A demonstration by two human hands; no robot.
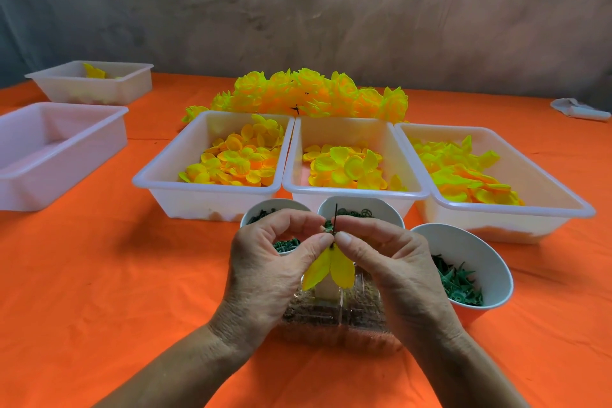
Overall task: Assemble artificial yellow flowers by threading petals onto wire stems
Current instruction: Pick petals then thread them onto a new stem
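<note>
Hands (334,252) pinching wire stem (335,217), yellow petals (331,267) hanging, cups (463,262) close around.

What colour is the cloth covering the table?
Bright orange; the tablecloth shows plainly in the head view, the only one.

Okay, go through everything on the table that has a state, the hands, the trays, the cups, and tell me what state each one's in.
left hand: pinching the wire stem
right hand: pinching the wire stem
wire stem: upright, yellow petals hanging below
three front trays: holding loose petals
near left tray: nothing visible inside
far left tray: a few yellow pieces
right cup: part filled with green pieces
finished flowers: piled behind trays
</note>
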